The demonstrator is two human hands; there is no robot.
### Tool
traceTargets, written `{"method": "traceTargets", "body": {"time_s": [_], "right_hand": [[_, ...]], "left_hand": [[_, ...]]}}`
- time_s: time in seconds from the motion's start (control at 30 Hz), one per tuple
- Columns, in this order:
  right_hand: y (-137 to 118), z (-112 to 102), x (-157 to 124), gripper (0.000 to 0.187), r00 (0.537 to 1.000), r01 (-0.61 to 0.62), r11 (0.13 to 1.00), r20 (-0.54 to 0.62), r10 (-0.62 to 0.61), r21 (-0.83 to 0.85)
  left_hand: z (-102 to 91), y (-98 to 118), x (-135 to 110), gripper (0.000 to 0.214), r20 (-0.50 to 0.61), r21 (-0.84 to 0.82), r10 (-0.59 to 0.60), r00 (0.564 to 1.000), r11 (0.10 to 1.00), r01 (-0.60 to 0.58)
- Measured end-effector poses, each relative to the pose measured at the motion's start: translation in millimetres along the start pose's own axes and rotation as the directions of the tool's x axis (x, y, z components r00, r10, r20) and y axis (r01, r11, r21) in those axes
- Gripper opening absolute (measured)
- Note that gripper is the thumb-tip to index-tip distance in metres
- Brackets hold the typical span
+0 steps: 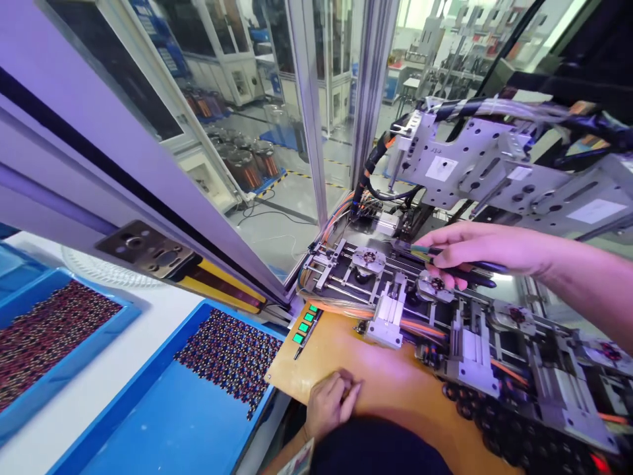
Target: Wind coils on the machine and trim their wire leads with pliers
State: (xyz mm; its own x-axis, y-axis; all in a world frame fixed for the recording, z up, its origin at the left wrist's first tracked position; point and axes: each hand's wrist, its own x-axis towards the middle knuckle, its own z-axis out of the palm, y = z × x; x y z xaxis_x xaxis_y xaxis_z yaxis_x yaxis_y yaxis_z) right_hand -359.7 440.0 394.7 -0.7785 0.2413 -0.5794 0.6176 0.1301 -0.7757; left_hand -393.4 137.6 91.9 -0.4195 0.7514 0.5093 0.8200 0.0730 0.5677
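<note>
My right hand (465, 251) reaches from the right over a winding machine and is closed on a dark pliers-like tool (469, 269). The tool's tip sits just above a small round fixture (435, 285) on the machine. A second round fixture (368, 258) lies further left on the same rail. My left hand (330, 402) rests curled on the orange-brown wooden board (395, 389) near my body; its fingers are pinched together and whatever is inside is hidden.
Two blue trays (163, 422) (99, 333) of several small dark parts lie on the white bench at left. Green buttons (304, 326) sit at the board's edge. A metal head plate (475, 158) with cables hangs above the machine. Glass panels stand behind.
</note>
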Motion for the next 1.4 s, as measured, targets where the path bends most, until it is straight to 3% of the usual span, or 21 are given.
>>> {"method": "traceTargets", "body": {"time_s": [0.23, 0.33, 0.47, 0.97, 1.1, 1.27, 1.4], "right_hand": [[51.1, -18.3, -34.0, 0.021, 0.99, -0.141, 0.99, -0.021, 0.141, -0.009], [67.6, -20.4, -38.5, 0.021, 0.979, -0.198, 0.98, -0.046, 0.199, 0.012], [78.6, -25.3, -34.9, 0.021, 0.972, -0.233, 0.971, 0.016, 0.234, -0.05], [81.1, -31.1, -19.9, 0.019, 0.951, -0.298, 0.948, 0.054, 0.305, -0.107], [82.7, -26.6, -20.1, 0.016, 0.967, -0.247, 0.961, 0.039, 0.253, -0.122], [77.6, -35.1, -45.5, 0.019, 0.996, -0.079, 0.996, 0.026, 0.08, -0.04], [73.5, -60.5, -79.9, 0.034, 0.996, -0.085, 0.995, 0.024, 0.086, -0.047]], "left_hand": [[0.4, 2.5, 0.6, 0.018, 0.039, 0.007, -0.007, 0.999, 1.0, 0.007], [2.0, 2.3, -0.6, 0.017, 0.046, 0.016, -0.01, 0.999, 1.0, 0.009], [2.7, 1.6, -1.1, 0.018, 0.045, 0.029, 0.001, 0.999, 1.0, -0.002], [3.9, -1.2, -2.9, 0.018, 0.062, 0.026, 0.015, 0.998, 1.0, -0.016], [4.0, -2.4, -3.3, 0.017, 0.064, 0.026, 0.027, 0.998, 0.999, -0.029], [4.3, -3.9, -3.4, 0.017, 0.061, 0.02, 0.057, 0.997, 0.998, -0.058], [4.6, -3.5, -3.8, 0.016, 0.067, 0.024, 0.057, 0.996, 0.998, -0.058]]}}
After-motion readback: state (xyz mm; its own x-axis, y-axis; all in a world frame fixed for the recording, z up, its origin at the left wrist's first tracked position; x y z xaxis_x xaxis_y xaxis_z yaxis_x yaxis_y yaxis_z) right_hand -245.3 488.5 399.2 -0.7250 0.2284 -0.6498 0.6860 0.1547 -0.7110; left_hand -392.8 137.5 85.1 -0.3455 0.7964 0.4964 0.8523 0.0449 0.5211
